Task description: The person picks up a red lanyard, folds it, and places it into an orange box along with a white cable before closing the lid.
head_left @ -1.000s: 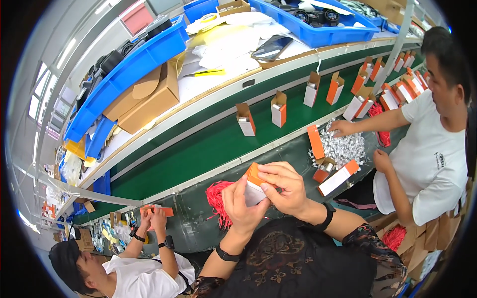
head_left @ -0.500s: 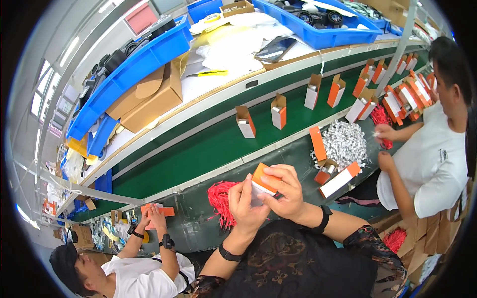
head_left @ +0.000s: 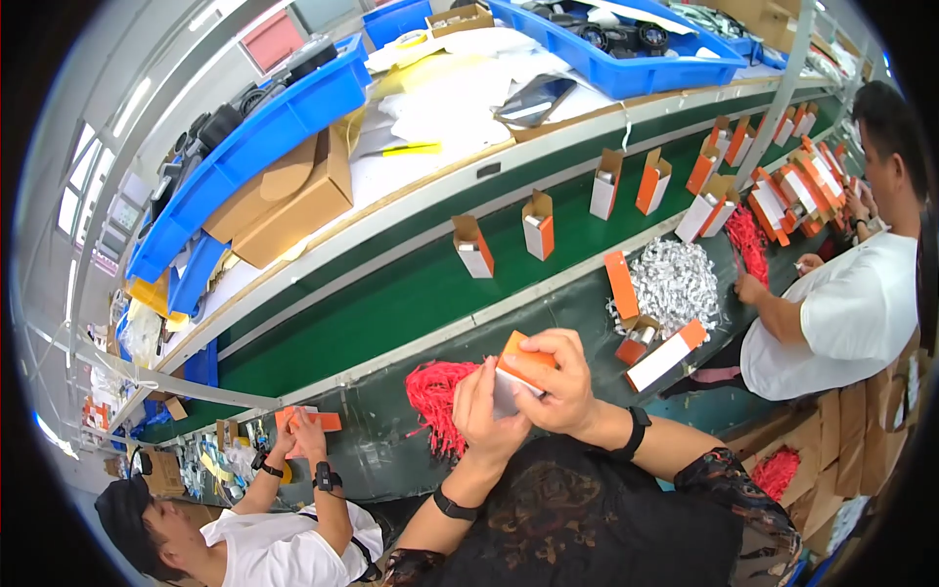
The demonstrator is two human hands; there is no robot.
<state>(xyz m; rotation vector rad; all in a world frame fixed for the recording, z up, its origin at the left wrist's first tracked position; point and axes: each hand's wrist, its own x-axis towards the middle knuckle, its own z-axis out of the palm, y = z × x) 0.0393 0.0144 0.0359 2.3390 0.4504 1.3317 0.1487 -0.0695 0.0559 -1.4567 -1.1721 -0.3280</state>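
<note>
The orange-and-white rectangular cardboard box [head_left: 528, 370] was located at the centre of the frame, held tilted above the dark green work surface [head_left: 367, 455]. The left hand [head_left: 485, 416] was clamped on the white lower part of the box, fingers along its left side. The right hand [head_left: 560, 382] was clamped on the orange upper end, fingers over the top and thumb at the near side.

A tangled bundle of red cords [head_left: 435, 399] lay just left of the left hand. To the right of the right hand lay a heap of small white-and-silver packets [head_left: 677, 282], with an orange upright-lying carton [head_left: 621, 286] at its left edge and a long white carton with an orange end [head_left: 667, 354] below it.

On the green conveyor belt [head_left: 342, 344], 4 upright cartons with raised brown flaps [head_left: 539, 237] stood apart in a row, from the centre toward the upper right. Blue plastic trays [head_left: 333, 103] occupied the upper left and upper right. Co-workers in white shirts [head_left: 851, 313] were visible at the lower left and right.
</note>
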